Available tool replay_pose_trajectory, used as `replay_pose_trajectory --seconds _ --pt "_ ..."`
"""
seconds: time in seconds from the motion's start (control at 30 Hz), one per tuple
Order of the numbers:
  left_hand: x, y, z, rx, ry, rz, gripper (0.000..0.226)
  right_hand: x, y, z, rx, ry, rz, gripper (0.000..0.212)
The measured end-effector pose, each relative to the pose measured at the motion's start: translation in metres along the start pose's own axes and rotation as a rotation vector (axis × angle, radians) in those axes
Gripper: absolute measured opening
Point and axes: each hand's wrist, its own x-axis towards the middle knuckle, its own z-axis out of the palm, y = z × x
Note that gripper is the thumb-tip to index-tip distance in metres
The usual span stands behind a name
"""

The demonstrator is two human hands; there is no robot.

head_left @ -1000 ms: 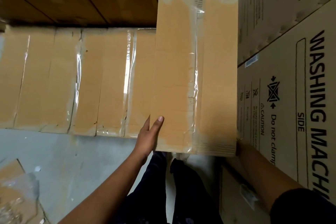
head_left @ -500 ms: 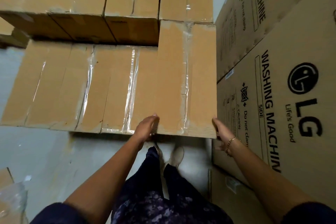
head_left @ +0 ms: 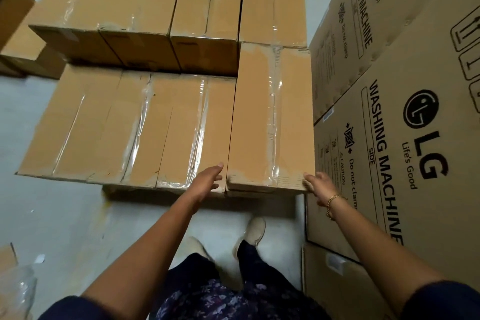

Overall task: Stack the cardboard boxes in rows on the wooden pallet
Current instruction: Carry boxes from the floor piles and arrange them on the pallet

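A long taped cardboard box [head_left: 257,122] lies at the right end of the near row, its top level with the taller back row [head_left: 207,0]. It rests on another box whose edge shows just beneath. The lower near row [head_left: 124,127] of several boxes lies to its left. My left hand [head_left: 207,179] sits at the box's near left corner with fingers spread, touching it. My right hand [head_left: 318,183] curls its fingers around the near right corner. The pallet is hidden apart from a dark low edge [head_left: 135,191] under the near row.
Tall washing machine cartons [head_left: 405,122] stand close along the right side, almost touching the box. Other cartons [head_left: 18,34] sit at the far left. Plastic wrap and cardboard scraps [head_left: 15,286] lie at the lower left. My feet stand on grey floor [head_left: 65,228] before the stack.
The box has come down from a raised tilt to lie flat at the row's right end. Both hands have slid to its near corners, and my view has pulled back.
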Motion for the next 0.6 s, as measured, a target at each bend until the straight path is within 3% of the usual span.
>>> replay_pose_trajectory --seconds 0.2,0.47,0.6 --pt "-0.035 -0.017 -0.062 0.239 0.176 0.232 0.064 -0.041 -0.031 0.023 -0.324 0.174 -0.265 0.076" --pt "-0.129 -0.078 -0.201 0.287 0.415 0.416 0.062 -0.152 -0.113 0.141 -0.555 0.131 -0.646 0.075" --pt "-0.183 -0.117 -0.287 0.261 0.572 0.428 0.063 -0.209 -0.153 0.222 -0.601 0.065 -0.845 0.075"
